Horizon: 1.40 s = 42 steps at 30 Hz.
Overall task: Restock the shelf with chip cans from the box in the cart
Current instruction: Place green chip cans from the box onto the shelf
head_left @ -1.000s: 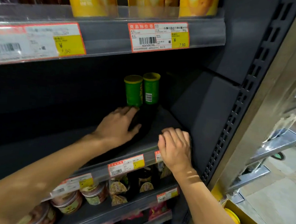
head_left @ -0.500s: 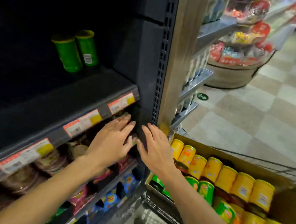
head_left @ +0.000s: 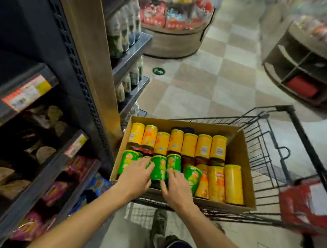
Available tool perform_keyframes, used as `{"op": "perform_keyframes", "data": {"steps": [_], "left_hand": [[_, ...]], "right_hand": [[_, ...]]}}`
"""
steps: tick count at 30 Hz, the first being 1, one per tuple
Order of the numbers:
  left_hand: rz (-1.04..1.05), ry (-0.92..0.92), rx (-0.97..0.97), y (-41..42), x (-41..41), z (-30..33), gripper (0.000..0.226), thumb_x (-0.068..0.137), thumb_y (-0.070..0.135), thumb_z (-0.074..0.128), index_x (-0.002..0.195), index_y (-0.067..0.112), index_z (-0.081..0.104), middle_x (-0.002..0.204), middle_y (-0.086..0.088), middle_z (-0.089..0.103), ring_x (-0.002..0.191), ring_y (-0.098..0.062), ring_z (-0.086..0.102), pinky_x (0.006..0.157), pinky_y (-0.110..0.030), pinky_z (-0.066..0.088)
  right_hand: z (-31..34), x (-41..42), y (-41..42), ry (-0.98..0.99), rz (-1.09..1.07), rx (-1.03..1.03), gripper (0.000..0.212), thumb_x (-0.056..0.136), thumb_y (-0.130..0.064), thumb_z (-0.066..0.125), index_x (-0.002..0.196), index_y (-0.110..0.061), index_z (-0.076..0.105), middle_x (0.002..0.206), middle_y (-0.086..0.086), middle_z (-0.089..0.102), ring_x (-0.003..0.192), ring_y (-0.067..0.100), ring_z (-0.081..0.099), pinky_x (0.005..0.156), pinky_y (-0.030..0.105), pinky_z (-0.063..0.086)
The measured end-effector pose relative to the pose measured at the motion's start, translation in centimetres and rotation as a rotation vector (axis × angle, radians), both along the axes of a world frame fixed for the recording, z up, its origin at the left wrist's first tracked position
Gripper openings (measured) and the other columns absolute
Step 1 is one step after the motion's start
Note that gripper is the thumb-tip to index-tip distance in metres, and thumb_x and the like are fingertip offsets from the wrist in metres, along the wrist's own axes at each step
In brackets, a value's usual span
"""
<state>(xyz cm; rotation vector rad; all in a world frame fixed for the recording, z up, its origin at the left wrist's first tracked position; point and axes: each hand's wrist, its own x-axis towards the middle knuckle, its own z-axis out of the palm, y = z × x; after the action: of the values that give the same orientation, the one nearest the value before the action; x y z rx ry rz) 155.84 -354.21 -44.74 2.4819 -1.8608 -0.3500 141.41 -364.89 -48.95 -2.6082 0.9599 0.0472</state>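
Both hands, the left hand [head_left: 136, 174] and right hand [head_left: 176, 185], are spread wide over the green chip cans [head_left: 158, 167] in the box [head_left: 238, 151] and should each wrap one can firmly.

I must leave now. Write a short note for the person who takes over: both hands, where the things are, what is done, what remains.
Left hand: open, lying on the green cans, no grip yet.
Right hand: open, also on the green cans, holding nothing.
Box sits in the cart, beside the shelf; many yellow cans and a few green ones lie inside.
Done: hands reached the box.
Left: grip cans, carry them to the shelf, repeat.
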Motion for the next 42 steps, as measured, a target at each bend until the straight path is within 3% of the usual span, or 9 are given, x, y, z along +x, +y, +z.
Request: {"op": "perform_keyframes", "data": {"steps": [3,6,12,18,23,29,34,37,42], "left_hand": [[-0.072,-0.024,0.092,-2.4,-1.5,-1.5,0.064,0.090,0.025,0.059,0.147,0.004,0.036,0.153,-0.022,0.033,0.140,-0.036,0.035,0.112,-0.045,0.034],[-0.098,-0.015,0.162,-5.0,-2.3,-2.6,0.064,0.095,0.024,0.050,0.151,0.007,0.025,0.159,-0.018,0.021,0.145,-0.031,0.025,0.115,-0.043,0.027],[-0.086,0.026,0.229,-9.9,-2.4,-4.5,0.058,0.095,0.025,0.050,0.147,0.009,0.031,0.151,-0.018,0.034,0.138,-0.032,0.035,0.111,-0.043,0.034],[-0.018,0.072,0.302,-13.1,-1.8,-6.7,0.061,0.098,0.029,0.048,0.152,0.010,0.026,0.157,-0.015,0.028,0.142,-0.030,0.032,0.113,-0.043,0.035],[0.062,0.163,0.349,-14.4,-1.5,-8.4,0.065,0.099,0.029,0.047,0.155,0.013,0.018,0.158,-0.013,0.027,0.141,-0.028,0.034,0.109,-0.043,0.040],[0.245,0.355,0.293,-15.9,-2.3,-10.2,0.066,0.098,0.026,0.052,0.154,0.013,0.021,0.158,-0.009,0.024,0.142,-0.026,0.032,0.113,-0.037,0.035],[0.497,0.495,0.183,-17.2,-3.8,-11.0,0.084,0.090,0.029,0.069,0.155,0.020,0.017,0.155,-0.006,0.023,0.142,-0.023,0.029,0.116,-0.038,0.031],[0.542,0.549,0.298,-18.4,-3.9,-11.7,0.105,0.082,0.039,0.076,0.157,0.026,0.003,0.155,-0.010,0.022,0.142,-0.027,0.030,0.112,-0.042,0.033],[0.522,0.718,0.415,-19.1,-4.5,-12.8,0.121,0.077,0.039,0.081,0.155,0.028,-0.010,0.143,-0.011,0.048,0.128,-0.026,0.051,0.105,-0.042,0.044]], "right_hand": [[-1.1,-1.5,-2.4,0.004,-0.202,0.086,0.052,0.099,-0.045,0.047,0.142,-0.015,0.045,0.136,0.005,0.053,0.126,0.023,0.048,0.103,0.036,0.043],[-1.8,-2.1,-5.3,-0.007,-0.403,0.194,0.054,0.099,-0.043,0.048,0.144,-0.015,0.042,0.139,0.005,0.052,0.128,0.022,0.046,0.104,0.037,0.041],[-4.2,-2.7,-10.7,0.043,-0.605,0.318,0.064,0.094,-0.044,0.057,0.147,-0.016,0.036,0.142,0.009,0.047,0.126,0.027,0.050,0.099,0.040,0.046],[-7.0,-2.0,-12.6,0.235,-0.668,0.561,0.097,0.080,-0.061,0.071,0.151,-0.015,0.023,0.143,0.012,0.050,0.128,0.030,0.052,0.098,0.041,0.048],[-6.9,-1.8,-14.7,0.205,-0.625,0.645,0.091,0.080,-0.053,0.076,0.147,-0.018,0.025,0.138,0.011,0.052,0.123,0.029,0.055,0.094,0.039,0.051],[-6.4,-3.2,-17.3,0.124,-0.593,0.682,0.092,0.076,-0.051,0.080,0.144,-0.023,0.026,0.124,0.005,0.062,0.108,0.022,0.064,0.087,0.040,0.057],[-5.8,-4.3,-18.0,0.065,-0.607,0.735,0.097,0.074,-0.050,0.081,0.145,-0.024,0.021,0.128,0.004,0.059,0.115,0.021,0.061,0.093,0.041,0.055],[-5.8,-5.1,-18.4,0.048,-0.618,0.744,0.094,0.075,-0.048,0.081,0.145,-0.027,0.021,0.131,0.003,0.058,0.116,0.019,0.060,0.093,0.039,0.055],[-5.6,-6.1,-18.5,0.012,-0.629,0.791,0.089,0.077,-0.041,0.082,0.144,-0.030,0.024,0.130,0.000,0.059,0.112,0.014,0.061,0.093,0.037,0.056]]}}
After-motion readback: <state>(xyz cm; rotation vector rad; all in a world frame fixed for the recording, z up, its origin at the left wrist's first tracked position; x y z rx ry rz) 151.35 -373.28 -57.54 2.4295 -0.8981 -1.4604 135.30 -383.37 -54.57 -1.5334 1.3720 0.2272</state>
